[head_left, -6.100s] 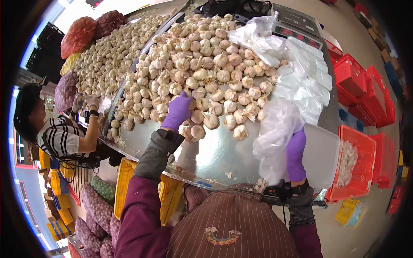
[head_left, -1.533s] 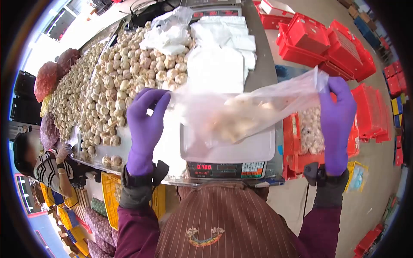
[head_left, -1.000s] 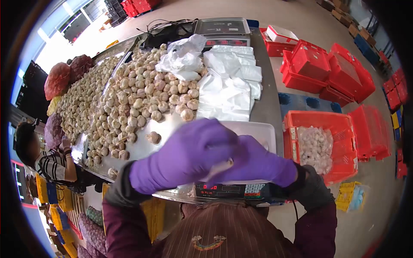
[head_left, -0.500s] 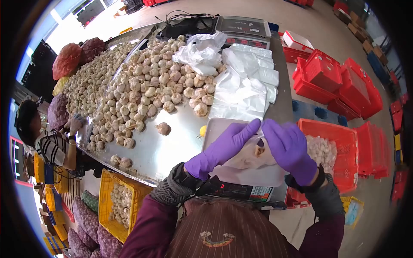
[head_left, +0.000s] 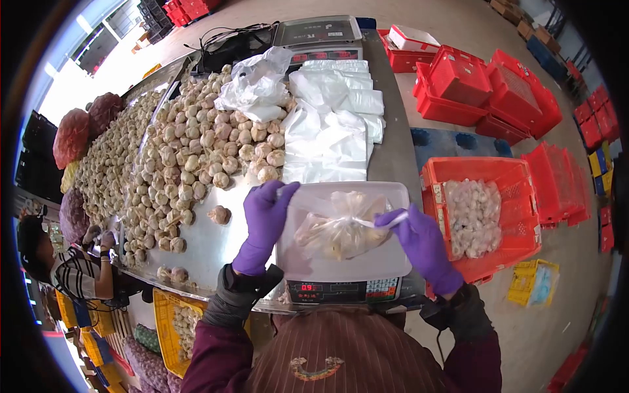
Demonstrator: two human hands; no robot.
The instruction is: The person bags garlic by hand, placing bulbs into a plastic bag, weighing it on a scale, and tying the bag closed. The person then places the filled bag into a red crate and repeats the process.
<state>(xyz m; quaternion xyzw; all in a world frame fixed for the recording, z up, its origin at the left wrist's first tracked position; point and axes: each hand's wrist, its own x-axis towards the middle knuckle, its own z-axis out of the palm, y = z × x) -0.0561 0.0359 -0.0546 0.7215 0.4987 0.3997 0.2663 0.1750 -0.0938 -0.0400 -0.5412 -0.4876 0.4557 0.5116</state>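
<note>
A clear plastic bag of garlic (head_left: 327,237), gathered into a knot at its middle, lies on the pan of a digital scale (head_left: 386,268). My right hand (head_left: 422,245), in a purple glove, pinches a twisted handle of the bag to the right of the knot. At the pan's left edge is my left hand (head_left: 265,223), also gloved, its thumb and fingers closed with a bit of pale plastic between them. Red digits glow on the scale's display (head_left: 308,287). Flat plastic bags (head_left: 327,144) lie just beyond the pan.
Loose garlic bulbs (head_left: 190,157) cover the metal table's left side. A second scale (head_left: 318,31) stands at the back. To the right, a red crate (head_left: 531,223) holds bagged garlic (head_left: 472,219). Another person (head_left: 75,268) works at the far left. A yellow crate (head_left: 170,337) stands below.
My hands have moved apart from close together above the pan. The bag's neck, hidden between them before, now shows as a knot. The view has shifted to the right.
</note>
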